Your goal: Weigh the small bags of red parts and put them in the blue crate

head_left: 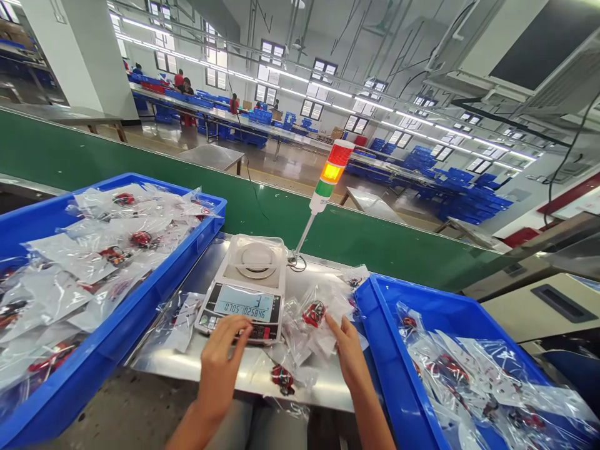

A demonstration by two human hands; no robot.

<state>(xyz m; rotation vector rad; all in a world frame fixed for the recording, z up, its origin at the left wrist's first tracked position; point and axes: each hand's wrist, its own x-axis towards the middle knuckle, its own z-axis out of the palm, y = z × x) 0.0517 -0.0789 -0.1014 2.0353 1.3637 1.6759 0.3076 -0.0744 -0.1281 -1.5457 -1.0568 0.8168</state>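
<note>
My left hand hovers at the front edge of the digital scale, fingers loosely bent, thumb apart, nothing in it. My right hand has its fingers on a clear plastic bag holding a red and black item and a white slip; the grip is partly hidden. More such bags lie around it, and another bag rests at the table's front edge. The scale's lit display reads 3 in its upper row. Its weighing pan carries no bag.
A blue tray of bagged items stands at left, another blue tray at right. One more bag lies left of the scale. Behind it rises a signal light, glowing amber, before a green barrier. People sit far off.
</note>
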